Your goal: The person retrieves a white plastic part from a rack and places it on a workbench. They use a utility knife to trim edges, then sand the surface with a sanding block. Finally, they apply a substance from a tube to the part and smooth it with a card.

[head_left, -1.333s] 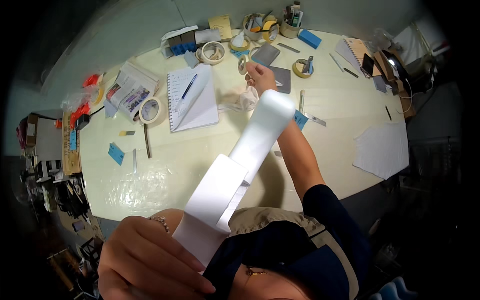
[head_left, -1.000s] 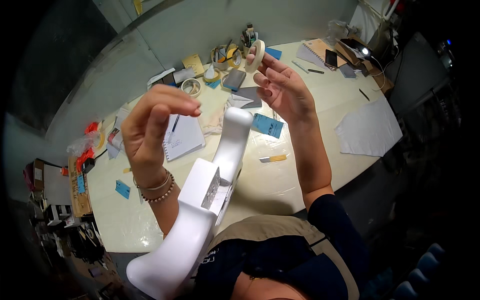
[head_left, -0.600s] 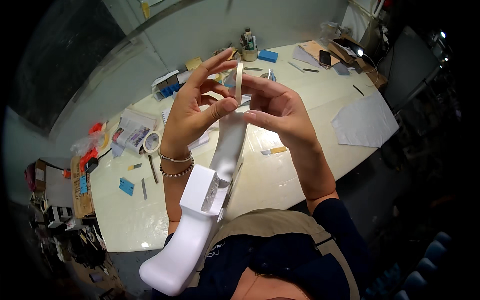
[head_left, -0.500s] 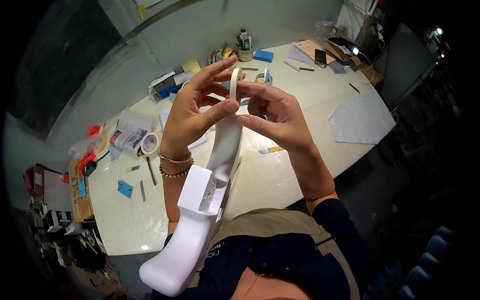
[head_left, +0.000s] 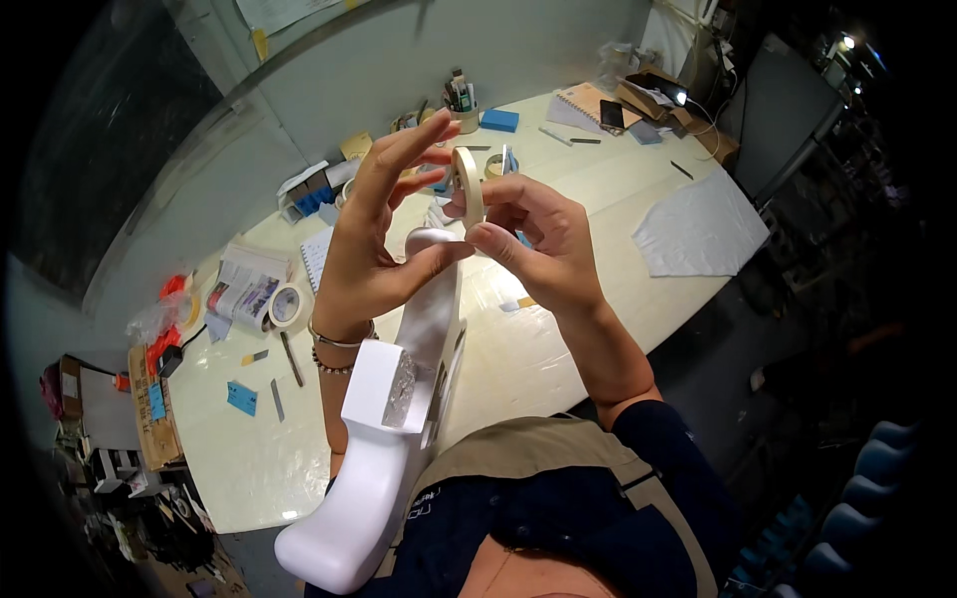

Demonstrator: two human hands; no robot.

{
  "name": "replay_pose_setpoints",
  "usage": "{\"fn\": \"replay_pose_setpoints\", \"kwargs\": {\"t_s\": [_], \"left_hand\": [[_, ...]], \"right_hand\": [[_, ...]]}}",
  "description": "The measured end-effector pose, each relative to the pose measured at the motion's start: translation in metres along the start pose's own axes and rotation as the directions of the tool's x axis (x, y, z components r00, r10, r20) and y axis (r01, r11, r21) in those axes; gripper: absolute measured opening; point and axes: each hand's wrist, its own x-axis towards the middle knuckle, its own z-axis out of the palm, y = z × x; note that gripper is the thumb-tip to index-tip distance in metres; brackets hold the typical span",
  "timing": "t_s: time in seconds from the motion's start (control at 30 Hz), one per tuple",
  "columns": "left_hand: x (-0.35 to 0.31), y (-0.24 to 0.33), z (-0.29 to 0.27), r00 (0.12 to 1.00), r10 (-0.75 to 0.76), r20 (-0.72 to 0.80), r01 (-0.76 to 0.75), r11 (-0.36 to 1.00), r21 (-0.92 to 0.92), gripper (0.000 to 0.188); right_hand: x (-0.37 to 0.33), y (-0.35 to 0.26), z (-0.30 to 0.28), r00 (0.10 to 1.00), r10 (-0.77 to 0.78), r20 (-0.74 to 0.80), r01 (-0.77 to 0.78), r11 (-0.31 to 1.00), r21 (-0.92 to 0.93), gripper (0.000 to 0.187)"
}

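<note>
A narrow roll of cream masking tape (head_left: 468,186) is held upright over the table by my right hand (head_left: 543,234), pinched between thumb and fingers. My left hand (head_left: 374,224) is beside the roll, its fingers raised and spread; its thumb tip reaches the right thumb at the roll's lower edge. Whether that thumb touches loose tape I cannot tell. Below both hands a long, curved white part (head_left: 344,498) with a boxy block midway leans against my body and extends over the table. Its far end is partly behind my left hand.
On the pale table (head_left: 558,349) lie a wider tape roll (head_left: 286,305), blades, a blue card (head_left: 241,398) and a newspaper (head_left: 239,289). A pen cup (head_left: 463,112), a blue block (head_left: 499,121) and a phone (head_left: 611,115) are farther back. A white sheet (head_left: 701,227) lies at right.
The tape roll has tilted and dropped slightly, with my right hand's fingers around its lower part. My left fingers have spread away from the roll. The head view has shifted a little.
</note>
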Motion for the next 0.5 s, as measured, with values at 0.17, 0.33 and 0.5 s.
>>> {"fn": "replay_pose_setpoints", "kwargs": {"t_s": [0.17,0.33,0.5], "left_hand": [[-0.001,0.001,-0.005,0.997,-0.055,0.057,0.061,0.992,-0.108,0.081],[-0.001,0.001,0.0,0.979,-0.195,0.063,0.203,0.958,-0.201,0.082],[0.0,-0.003,0.004,0.998,-0.062,0.008,0.062,0.987,-0.149,0.085]], "right_hand": [[0.0,0.0,-0.002,0.966,-0.257,0.03,0.253,0.913,-0.322,0.023],[0.0,0.006,-0.005,0.917,-0.397,0.043,0.379,0.831,-0.407,0.031],[-0.008,0.004,-0.012,0.973,-0.22,0.068,0.228,0.958,-0.172,0.03]]}}
